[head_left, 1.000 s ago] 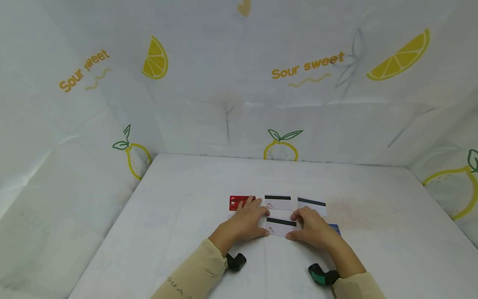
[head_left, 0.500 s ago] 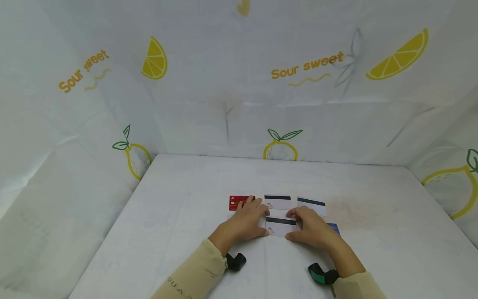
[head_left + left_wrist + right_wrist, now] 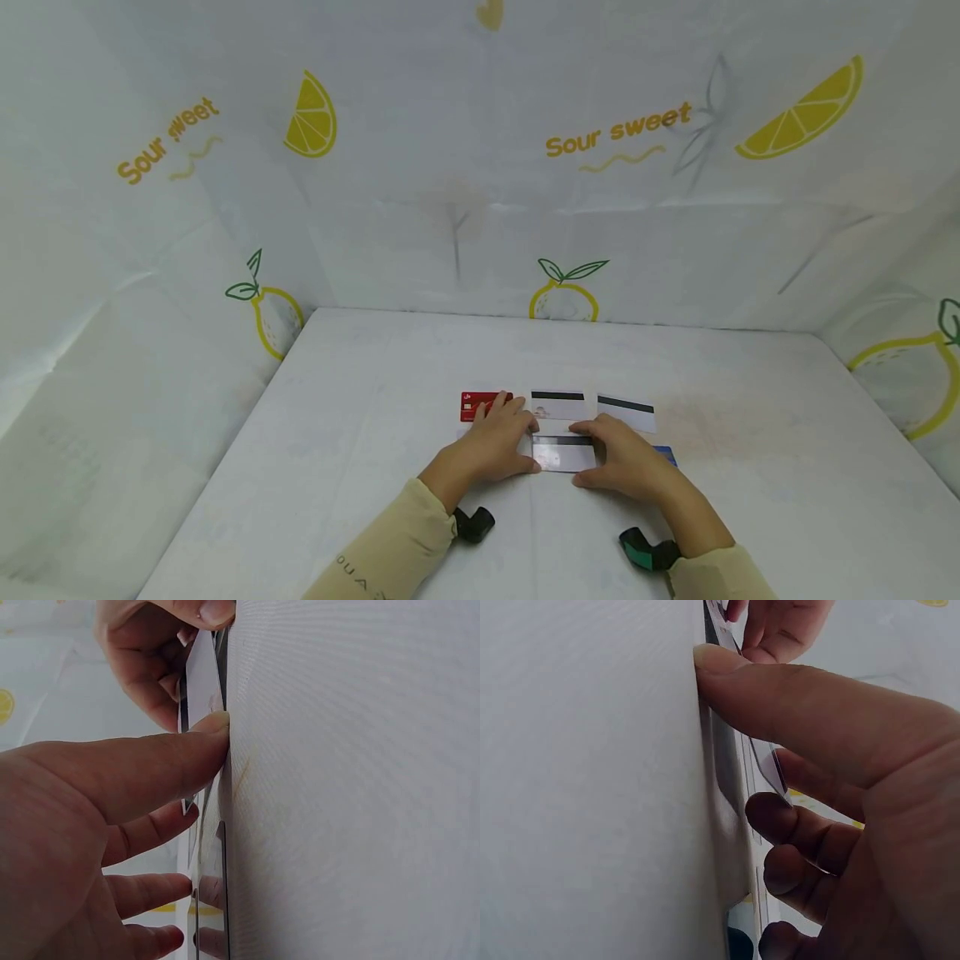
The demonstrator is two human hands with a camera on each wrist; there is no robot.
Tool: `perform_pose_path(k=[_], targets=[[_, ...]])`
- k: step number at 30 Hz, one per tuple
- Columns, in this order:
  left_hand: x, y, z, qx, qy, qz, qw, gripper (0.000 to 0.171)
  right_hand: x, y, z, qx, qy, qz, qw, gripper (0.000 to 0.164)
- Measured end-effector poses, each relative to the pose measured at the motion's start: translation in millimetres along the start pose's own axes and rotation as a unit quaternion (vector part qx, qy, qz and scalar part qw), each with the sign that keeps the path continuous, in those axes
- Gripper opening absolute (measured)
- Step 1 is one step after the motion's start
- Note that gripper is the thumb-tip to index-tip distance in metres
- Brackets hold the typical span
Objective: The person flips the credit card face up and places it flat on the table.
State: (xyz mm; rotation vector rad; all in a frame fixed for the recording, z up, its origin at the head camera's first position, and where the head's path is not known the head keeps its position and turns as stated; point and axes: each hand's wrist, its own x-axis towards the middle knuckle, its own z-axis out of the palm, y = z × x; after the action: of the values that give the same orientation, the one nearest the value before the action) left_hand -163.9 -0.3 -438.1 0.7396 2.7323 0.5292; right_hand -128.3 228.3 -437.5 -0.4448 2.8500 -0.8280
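Pinching a striped white card (image 3: 561, 458) by its ends, the left grip (image 3: 491, 442) and right grip (image 3: 626, 454) hold it tilted, well in from the surface (image 3: 375, 433)'s back edge; matching pressure and moving both ends together would likely prevent bending.

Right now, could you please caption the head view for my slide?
Left hand and right hand flank a striped white card.

A long beige fabric left sleeve (image 3: 397, 533), printed with dark lettering (image 3: 358, 575), ends above a bare left hand (image 3: 489, 443). A matching beige right sleeve (image 3: 723, 575) ends above a bare right hand (image 3: 628, 457). Bent, rounded black wrist devices (image 3: 477, 525) show; the right one bears a green panel (image 3: 639, 557).
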Motion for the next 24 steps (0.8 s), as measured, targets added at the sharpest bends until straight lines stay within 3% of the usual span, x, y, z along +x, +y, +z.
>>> perform_pose_path(k=[11,17,24], targets=[[1.4,-2.2,-1.0,0.005,-0.008,0.013,0.9999,0.055,0.0,-0.5,-0.5,-0.016,0.026,-0.009,1.0,0.063],[0.9,-1.5,-1.7,0.003,0.003,0.02,0.9998,0.061,1.6,-0.1,-0.4,-0.009,0.03,0.002,1.0,0.063],[0.3,0.7,-4.3,-0.011,0.021,0.026,0.9994,0.06,1.3,-0.1,-0.6,-0.014,0.041,-0.015,0.999,0.061]])
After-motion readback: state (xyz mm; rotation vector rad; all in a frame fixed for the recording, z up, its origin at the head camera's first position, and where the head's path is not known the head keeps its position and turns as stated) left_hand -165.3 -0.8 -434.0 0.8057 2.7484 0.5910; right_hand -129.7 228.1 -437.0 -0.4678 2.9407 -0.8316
